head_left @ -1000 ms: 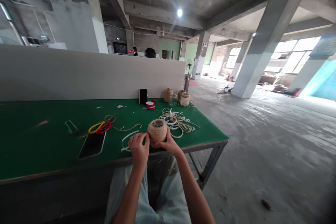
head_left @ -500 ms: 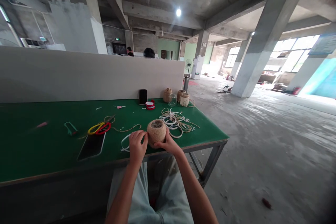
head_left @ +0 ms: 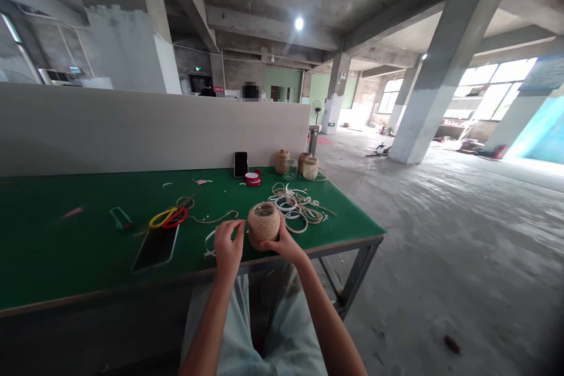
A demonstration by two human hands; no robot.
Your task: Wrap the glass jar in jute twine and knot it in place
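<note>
A round jar wrapped in tan twine (head_left: 264, 225) stands near the front edge of the green table (head_left: 66, 247). My right hand (head_left: 282, 245) grips its lower right side. My left hand (head_left: 228, 245) is just left of the jar, thumb and forefinger pinched together beside the wrapping; what they pinch is too small to make out. A white strip (head_left: 210, 241) lies on the table under my left hand.
A pile of white rings and twine (head_left: 296, 204) lies behind the jar. Yellow and red scissors (head_left: 168, 217), a dark phone (head_left: 155, 248) and a green tool (head_left: 120, 217) lie to the left. More jars (head_left: 304, 164), a red tape roll (head_left: 252, 177) and a standing phone (head_left: 240, 163) line the white partition.
My left hand has shifted slightly left, away from the jar, with its fingertips raised. The jar and my right hand have hardly moved.
</note>
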